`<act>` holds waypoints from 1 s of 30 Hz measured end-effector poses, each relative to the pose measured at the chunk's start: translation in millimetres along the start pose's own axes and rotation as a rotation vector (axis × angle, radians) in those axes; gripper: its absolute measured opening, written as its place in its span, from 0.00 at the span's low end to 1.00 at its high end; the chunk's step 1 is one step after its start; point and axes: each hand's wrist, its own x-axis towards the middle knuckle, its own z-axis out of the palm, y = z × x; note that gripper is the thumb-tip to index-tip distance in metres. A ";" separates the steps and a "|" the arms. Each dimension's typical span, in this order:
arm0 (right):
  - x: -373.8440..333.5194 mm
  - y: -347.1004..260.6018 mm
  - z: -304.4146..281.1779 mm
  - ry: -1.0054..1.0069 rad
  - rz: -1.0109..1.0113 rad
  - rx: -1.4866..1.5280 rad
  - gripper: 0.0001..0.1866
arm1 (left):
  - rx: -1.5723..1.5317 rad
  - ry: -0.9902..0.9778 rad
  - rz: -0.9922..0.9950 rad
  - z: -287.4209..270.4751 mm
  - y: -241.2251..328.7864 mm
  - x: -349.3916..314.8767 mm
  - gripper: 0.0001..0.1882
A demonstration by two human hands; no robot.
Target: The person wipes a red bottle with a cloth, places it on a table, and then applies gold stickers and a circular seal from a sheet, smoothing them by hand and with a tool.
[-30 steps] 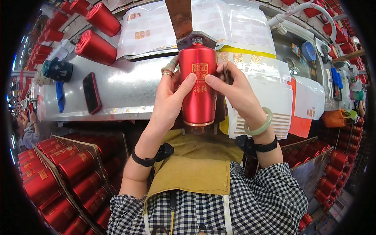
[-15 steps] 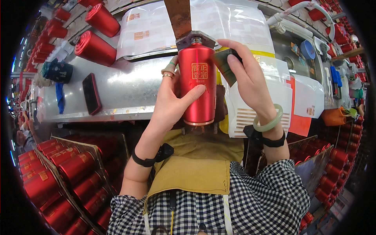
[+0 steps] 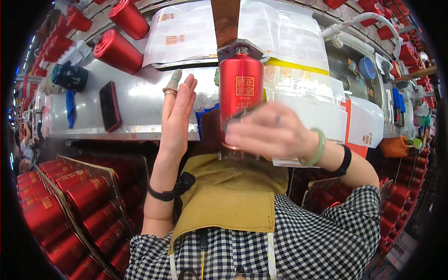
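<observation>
Rubbing seems the step: mid-frame, the blurry right hand (image 3: pixel 271 130) grips a dark pad (image 3: pixel 243 113) over the red bottle (image 3: pixel 241 77). The left hand (image 3: pixel 174 122) is open — the next rub likely needs gentle pressing.

A red-edged phone (image 3: pixel 110 106) lies on the metal table (image 3: pixel 147 105), with a dark jar (image 3: pixel 71 77) and a blue strip (image 3: pixel 70 110) to its left. At the right, a blue cup (image 3: pixel 367 68) sits near a curved white pipe (image 3: pixel 363 17), well apart from an orange object (image 3: pixel 393 147). Red bottles (image 3: pixel 45 215) lie stacked at lower left.
</observation>
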 end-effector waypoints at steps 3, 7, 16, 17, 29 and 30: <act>9.9 -2.5 -11.4 -0.048 -0.004 0.130 0.13 | 0.021 0.014 0.003 -1.0 1.2 -0.5 0.36; 24.9 48.5 -23.5 0.092 0.139 -0.095 0.11 | -0.041 -0.014 -0.035 9.6 2.4 -5.4 0.36; -19.5 7.9 -9.5 0.029 0.177 0.245 0.17 | -0.001 -0.029 -0.063 10.9 -3.3 -1.8 0.38; -15.0 20.6 -2.2 0.094 0.295 0.230 0.19 | -0.005 -0.048 -0.070 13.5 -3.9 -2.4 0.38; 44.6 37.1 3.5 -0.091 0.315 -0.084 0.12 | -0.069 -0.024 -0.067 10.2 -0.1 -6.1 0.36; 52.5 60.6 0.1 -0.001 0.271 -0.163 0.12 | -0.077 -0.031 -0.053 10.6 1.6 -7.8 0.36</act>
